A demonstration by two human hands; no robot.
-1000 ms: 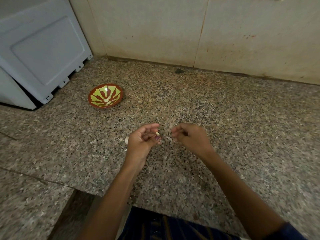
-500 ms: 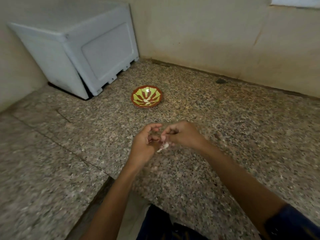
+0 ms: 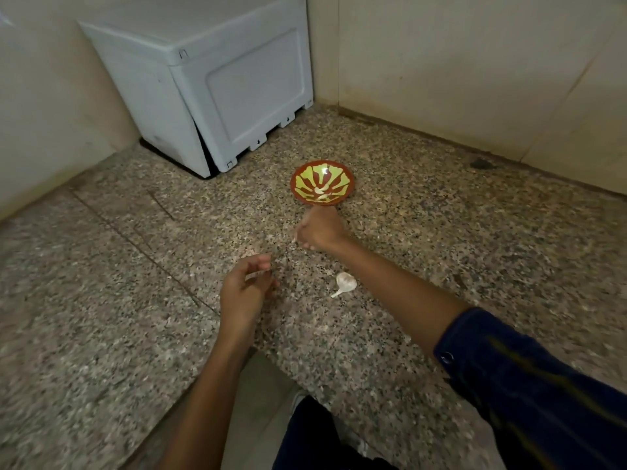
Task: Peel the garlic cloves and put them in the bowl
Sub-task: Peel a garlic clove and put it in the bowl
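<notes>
Reaching toward the bowl [image 3: 322,181], your right hand [image 3: 319,230] is curled, fingers hidden, so I cannot tell whether it pinches a clove. Your left hand [image 3: 245,289] hangs loosely curled and holds nothing visible. A pale garlic piece [image 3: 345,283] lies on the counter [image 3: 475,239] between your arms; peeled cloves sit in the bowl. Releasing short of the rim could drop a clove onto the speckled stone, where it's hard to spot.

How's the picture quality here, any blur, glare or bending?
Head view: dim, warm light; a small glare spot on the bowl rim; right hand softly motion-blurred; granite counter smeared at lower left; wide-angle lens bows the wall edges and grey plastic crate.
</notes>
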